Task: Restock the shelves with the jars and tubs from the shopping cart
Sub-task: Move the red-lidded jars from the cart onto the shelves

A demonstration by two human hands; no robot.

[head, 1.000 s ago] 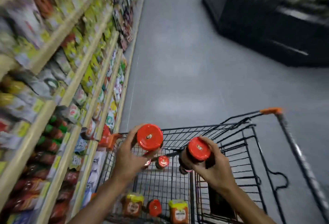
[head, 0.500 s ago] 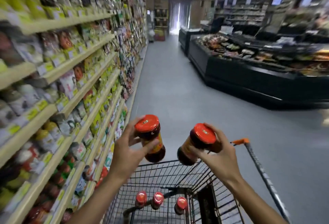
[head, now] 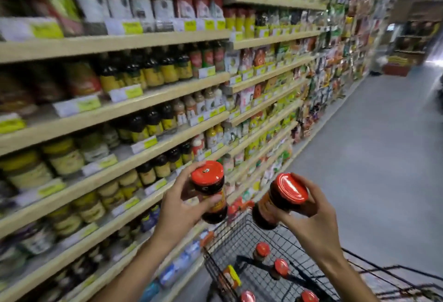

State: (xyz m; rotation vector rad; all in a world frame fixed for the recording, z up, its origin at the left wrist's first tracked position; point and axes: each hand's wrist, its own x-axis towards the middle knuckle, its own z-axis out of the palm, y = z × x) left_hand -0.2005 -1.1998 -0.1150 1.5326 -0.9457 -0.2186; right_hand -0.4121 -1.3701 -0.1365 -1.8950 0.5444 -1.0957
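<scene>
Two red-lidded jars held up before the shelves (head: 134,133).
Left hand (head: 178,208) grips one jar (head: 211,191); right hand (head: 309,215) grips another jar (head: 278,201), lower centre, above the cart (head: 239,237).

Grey aisle floor (head: 374,157), dim light

Two bare forearms, left hand (head: 178,205), right hand (head: 311,215) — no sleeves, unadorned wrists and fingers

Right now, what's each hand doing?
Left hand: fingers curled round a red-lidded sauce jar.
Right hand: fingers curled round a second red-lidded sauce jar.
</scene>
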